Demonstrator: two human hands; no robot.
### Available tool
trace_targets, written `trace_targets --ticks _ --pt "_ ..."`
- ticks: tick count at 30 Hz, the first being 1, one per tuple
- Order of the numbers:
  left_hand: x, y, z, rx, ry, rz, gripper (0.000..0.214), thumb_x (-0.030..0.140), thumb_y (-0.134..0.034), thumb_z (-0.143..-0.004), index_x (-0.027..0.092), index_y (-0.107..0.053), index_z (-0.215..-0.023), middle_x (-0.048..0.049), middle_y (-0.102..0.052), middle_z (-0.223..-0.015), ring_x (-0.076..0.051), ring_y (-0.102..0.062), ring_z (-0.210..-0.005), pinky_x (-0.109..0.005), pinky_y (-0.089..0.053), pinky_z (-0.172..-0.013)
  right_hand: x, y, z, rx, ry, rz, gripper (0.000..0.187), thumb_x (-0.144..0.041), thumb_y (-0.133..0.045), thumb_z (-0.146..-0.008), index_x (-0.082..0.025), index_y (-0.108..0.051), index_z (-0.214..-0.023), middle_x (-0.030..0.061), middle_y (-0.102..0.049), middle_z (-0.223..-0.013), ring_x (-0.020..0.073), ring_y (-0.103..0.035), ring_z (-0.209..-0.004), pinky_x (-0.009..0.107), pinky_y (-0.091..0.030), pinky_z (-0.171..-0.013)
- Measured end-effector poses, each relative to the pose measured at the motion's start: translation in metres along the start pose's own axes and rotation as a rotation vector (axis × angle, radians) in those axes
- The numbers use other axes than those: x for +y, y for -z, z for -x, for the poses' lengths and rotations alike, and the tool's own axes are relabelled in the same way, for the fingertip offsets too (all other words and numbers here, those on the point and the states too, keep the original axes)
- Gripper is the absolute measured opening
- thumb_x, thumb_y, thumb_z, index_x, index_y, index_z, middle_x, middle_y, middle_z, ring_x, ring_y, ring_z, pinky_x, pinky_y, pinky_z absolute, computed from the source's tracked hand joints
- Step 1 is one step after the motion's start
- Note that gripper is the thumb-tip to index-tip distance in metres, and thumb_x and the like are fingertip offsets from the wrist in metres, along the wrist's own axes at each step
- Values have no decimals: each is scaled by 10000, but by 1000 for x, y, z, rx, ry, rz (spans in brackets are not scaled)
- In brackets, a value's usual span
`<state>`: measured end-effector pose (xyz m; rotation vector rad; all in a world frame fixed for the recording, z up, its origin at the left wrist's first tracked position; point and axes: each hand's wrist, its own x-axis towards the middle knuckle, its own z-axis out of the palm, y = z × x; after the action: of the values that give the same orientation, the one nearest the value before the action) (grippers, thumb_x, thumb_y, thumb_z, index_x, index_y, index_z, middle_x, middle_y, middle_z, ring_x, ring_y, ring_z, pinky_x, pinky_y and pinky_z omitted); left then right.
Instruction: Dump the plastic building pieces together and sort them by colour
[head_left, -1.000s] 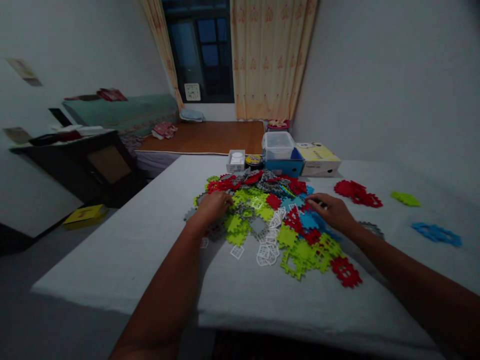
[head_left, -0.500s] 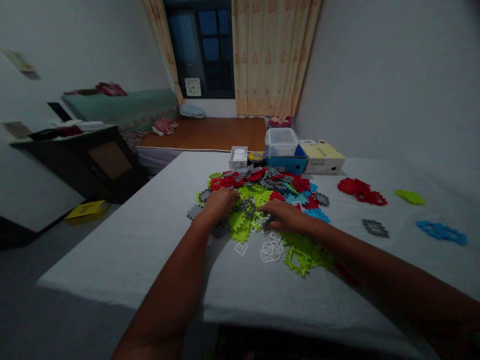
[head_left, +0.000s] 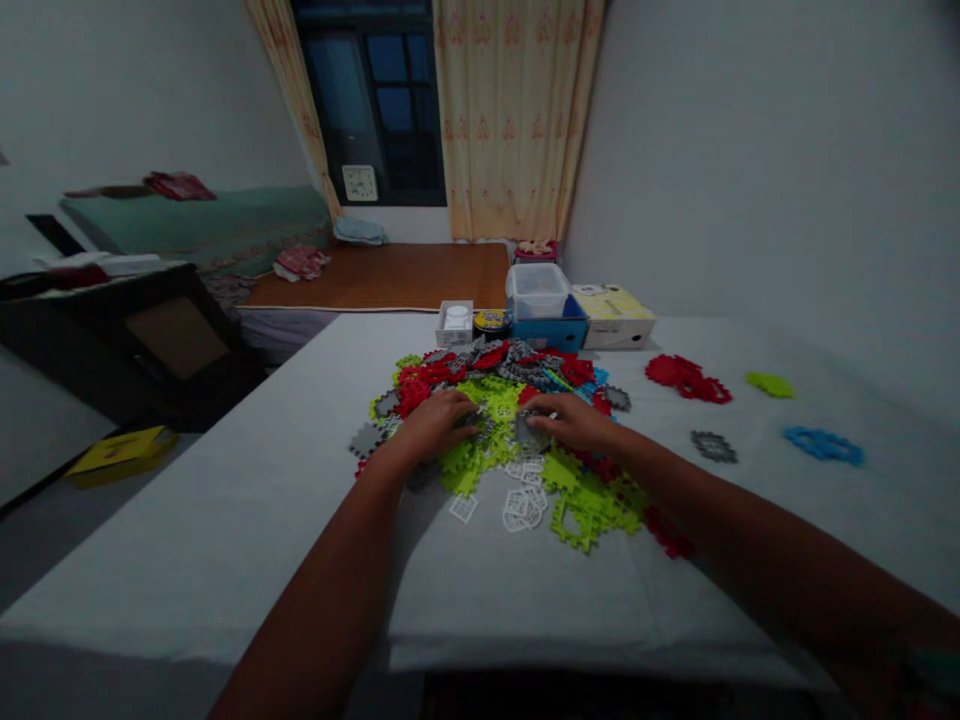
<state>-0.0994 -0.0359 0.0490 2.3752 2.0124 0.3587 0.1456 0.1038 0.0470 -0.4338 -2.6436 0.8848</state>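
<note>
Right hand [head_left: 576, 422] gripping grey tile [head_left: 529, 433] — left hand [head_left: 435, 424] at colourful pile [head_left: 498, 398], grip unclear

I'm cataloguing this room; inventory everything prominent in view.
Interlocking tiles: many, multicoloured, tabletop
Lattice pieces: several, white, among tiles
Tablecloth: one, white, foreground
Tub: one, translucent, far tabletop
Open box: one, blue, by tub
Carton: one, yellow-white, by tub
Small box: one, white, far tabletop
Clock: one, white, window
Window: one, dark, background
Curtains: two, cream, window
Bed: one, brown, background
Cabinet: one, dark, left
Floor box: one, yellow, left
Left hand: one, at tiles
Right hand: one, at grey tile
</note>
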Motion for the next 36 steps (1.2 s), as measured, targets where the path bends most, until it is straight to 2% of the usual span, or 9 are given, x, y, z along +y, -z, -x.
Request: trace_targets --ticks 4,7,12,15,21,24,27,33,36 --pt "-7 -6 -3 5 3 20 364 376 -583 -904 221 -626 -1230 -96 -623 -1225 -246 -572 -1136 -387 -447 -1021 19 27 18 171 -57 15 243 -337 -543 -868 -176 -692 -972 57 -726 -951 207 -653 -870 330 -488 -783" --pt "-12 -12 -5 27 3 33 379 414 -552 -912 230 -631 -1234 -96 -621 -1234 -255 -570 -1145 -399 -447 -1028 53 63 45 353 -178 -38 297 -422 -585 -822 -169 -693 -935 50 -717 -876 197 -641 -807 319 -496 -732" --pt "-15 -15 -8 20 9 43 437 522 -521 -900 244 -664 -1206 -100 -626 -1272 -282 -571 -1168 -437 -442 -1042 118 132 126 723 -542 -109 484 -528 -665 -705 -131 -654 -982 23 -645 -658 142 -555 -561 260 -441 -515" --pt "-18 -15 -10 2 14 39 538 612 -555 -848 244 -659 -1227 -106 -616 -1308 -302 -560 -1204 -456 -429 -1061 137 153 176 737 -661 -73 474 -540 -687 -679 -130 -662 -916 0 -598 -572 125 -524 -503 243 -408 -471" --pt "-17 -13 -11 -48 -5 76 608 651 -625 -774 293 -631 -1265 -77 -639 -1295 -308 -540 -1234 -471 -402 -1086 142 141 213 390 -608 -74 426 -559 -682 -699 -149 -710 -812 22 -654 -608 132 -546 -503 253 -425 -477" --pt "-6 -8 -9 -63 -4 76 625 602 -677 -752 278 -619 -1283 -87 -631 -1306 -309 -518 -1253 -465 -389 -1093 139 137 207 460 -590 138 377 -529 -660 -721 -176 -732 -831 64 -727 -753 162 -599 -571 289 -475 -546" --pt "3 -5 -8 -69 -15 57 611 530 -698 -763 243 -609 -1295 -105 -623 -1302 -296 -517 -1245 -439 -395 -1083 123 133 187 590 -518 342 329 -475 -614 -773 -204 -738 -913 76 -753 -902 169 -627 -629 308 -498 -622" --pt "2 -8 -9 -4 11 2 513 457 -631 -840 221 -597 -1295 -103 -615 -1314 -282 -502 -1262 -446 -384 -1083 46 93 122 199 -241 200 258 -386 -579 -853 -229 -725 -997 32 -751 -913 159 -651 -719 265 -494 -652" --pt "1 -8 -7 -17 -7 3 493 429 -599 -869 208 -581 -1308 -105 -597 -1346 -277 -499 -1270 -446 -378 -1092 16 67 92 105 -133 149 228 -318 -589 -863 -224 -708 -1032 37 -746 -982 162 -661 -776 282 -505 -708"
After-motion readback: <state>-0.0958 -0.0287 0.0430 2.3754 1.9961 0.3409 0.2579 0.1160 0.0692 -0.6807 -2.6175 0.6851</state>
